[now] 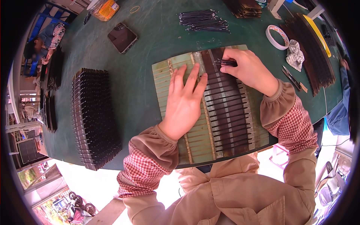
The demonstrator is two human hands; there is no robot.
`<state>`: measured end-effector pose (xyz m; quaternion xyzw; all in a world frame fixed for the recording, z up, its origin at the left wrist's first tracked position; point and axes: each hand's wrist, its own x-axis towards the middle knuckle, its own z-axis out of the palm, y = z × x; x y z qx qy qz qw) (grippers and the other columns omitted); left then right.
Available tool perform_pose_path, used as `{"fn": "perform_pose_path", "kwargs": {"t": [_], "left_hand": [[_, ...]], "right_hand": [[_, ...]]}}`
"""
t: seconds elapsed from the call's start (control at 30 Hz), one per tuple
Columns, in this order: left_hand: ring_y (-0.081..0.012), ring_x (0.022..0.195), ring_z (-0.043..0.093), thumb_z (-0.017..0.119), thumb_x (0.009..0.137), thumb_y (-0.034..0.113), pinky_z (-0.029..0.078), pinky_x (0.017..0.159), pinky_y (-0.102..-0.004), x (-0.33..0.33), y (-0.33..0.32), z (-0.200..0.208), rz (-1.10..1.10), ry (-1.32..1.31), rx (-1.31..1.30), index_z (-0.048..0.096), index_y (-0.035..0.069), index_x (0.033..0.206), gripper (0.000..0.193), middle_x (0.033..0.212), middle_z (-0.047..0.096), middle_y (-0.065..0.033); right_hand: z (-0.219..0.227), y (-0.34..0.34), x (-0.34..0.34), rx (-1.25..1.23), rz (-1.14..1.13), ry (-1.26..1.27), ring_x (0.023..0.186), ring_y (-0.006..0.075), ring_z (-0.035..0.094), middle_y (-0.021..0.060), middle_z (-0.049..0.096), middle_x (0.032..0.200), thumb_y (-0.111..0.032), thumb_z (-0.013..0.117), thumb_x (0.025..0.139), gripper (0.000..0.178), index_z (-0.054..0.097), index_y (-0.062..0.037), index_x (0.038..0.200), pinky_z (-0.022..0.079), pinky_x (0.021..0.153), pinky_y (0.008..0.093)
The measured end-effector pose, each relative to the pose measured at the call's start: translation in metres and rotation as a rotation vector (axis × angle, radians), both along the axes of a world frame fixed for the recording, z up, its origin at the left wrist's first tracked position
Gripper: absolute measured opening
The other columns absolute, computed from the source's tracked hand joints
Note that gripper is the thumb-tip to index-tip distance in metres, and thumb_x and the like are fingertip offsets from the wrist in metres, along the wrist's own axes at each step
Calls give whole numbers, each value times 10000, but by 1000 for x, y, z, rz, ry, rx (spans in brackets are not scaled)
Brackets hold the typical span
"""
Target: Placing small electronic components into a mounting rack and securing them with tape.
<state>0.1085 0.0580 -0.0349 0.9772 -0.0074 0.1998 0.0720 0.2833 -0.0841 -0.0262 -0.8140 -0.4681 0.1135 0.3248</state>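
In front of me lies a pale green slotted board (195, 142) with narrow ribs across it. On its right half is a dark brown strip (221, 97), crossed by a row of thin black rods and a lighter band along its length. My left hand (183, 99) rests flat on the green part, fingers spread, with its fingertips beside the strip's left edge. Near the strip's far end, my right hand (249, 69) pinches several thin black rods (227, 63) with pale tips between thumb and fingers. Its fingertips are over the strip; whether they touch it I cannot tell.
A tall stack of rod-filled strips (93, 116) stands at left. Loose black rods (204, 20) lie beyond the board, and a phone (122, 37) far left. At right are a tape roll (277, 37), a cloth (294, 55), tweezers (291, 78) and brown strips (309, 52). Other people sit at both sides.
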Motion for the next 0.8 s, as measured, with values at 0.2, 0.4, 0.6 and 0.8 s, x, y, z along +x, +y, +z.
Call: {"fn": "perform_pose_path", "kwargs": {"t": [0.2, 0.4, 0.6, 0.8], "left_hand": [[-317, 1193, 493, 576, 861, -31, 397, 1023, -399, 4, 7, -1, -26, -26, -172, 586, 10, 1196, 337, 1245, 571, -152], [-260, 1026, 553, 647, 873, 53, 444, 895, -344, 23, 7, 7, -31, 30, -1402, 607, -20, 1012, 162, 1037, 625, -115], [-218, 966, 576, 644, 892, 72, 453, 846, -307, 18, 17, -4, -8, 19, -1277, 601, -5, 967, 116, 985, 632, -80], [-264, 1069, 588, 604, 904, 30, 468, 889, -335, 12, 21, -6, 42, -133, -649, 610, -3, 1000, 101, 1104, 634, -125]], "right_hand": [[-2, -21, 28, 164, 51, -165, 676, 262, 596, 102, 632, 749, -135, 697, 799, 204, 660, -3, 950, 469, 630, 340], [41, -7, 6, 11, 176, 676, 591, 29, 478, -27, 567, 712, -144, 687, 862, 165, 669, -11, 958, 357, 508, 189], [31, -5, 15, -27, 117, 777, 624, 30, 500, -24, 584, 711, -104, 668, 870, 144, 677, 0, 970, 395, 541, 192], [6, -2, 28, 20, 123, 469, 713, 68, 561, 23, 648, 772, -54, 670, 849, 135, 663, 42, 944, 466, 657, 236]]}}
